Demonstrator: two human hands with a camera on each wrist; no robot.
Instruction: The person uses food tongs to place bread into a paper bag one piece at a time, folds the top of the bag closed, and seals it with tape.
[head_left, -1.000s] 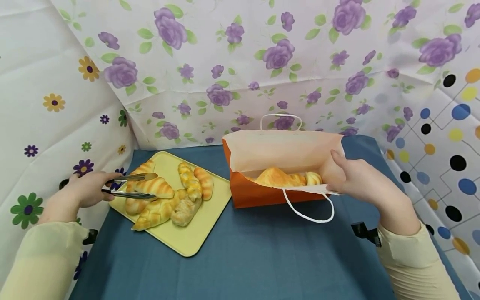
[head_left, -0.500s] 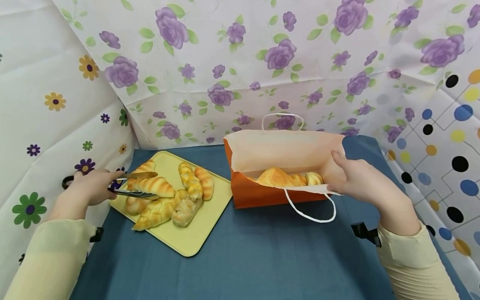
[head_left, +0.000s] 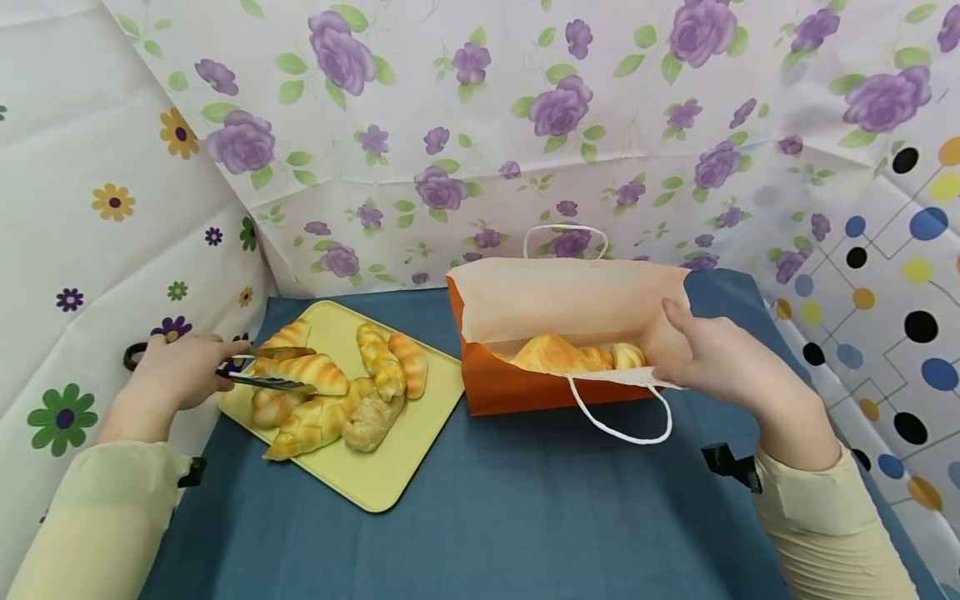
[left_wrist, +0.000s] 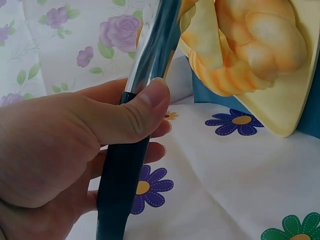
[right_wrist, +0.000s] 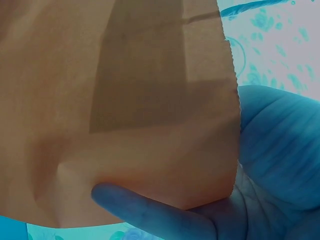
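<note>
My left hand (head_left: 180,371): fingers curled round tongs (left_wrist: 122,175). Tong arms straddle striped roll (head_left: 324,374); whether they squeeze it, cannot tell. Roll lies on yellow tray (head_left: 375,487) among other breads (head_left: 309,427). My right hand (head_left: 723,360): fingers holding orange paper bag (head_left: 525,393) at near right corner of mouth. Inside bag: golden bread (head_left: 551,356). Behind desk (head_left: 540,517): floral curtain (head_left: 480,200).
</note>
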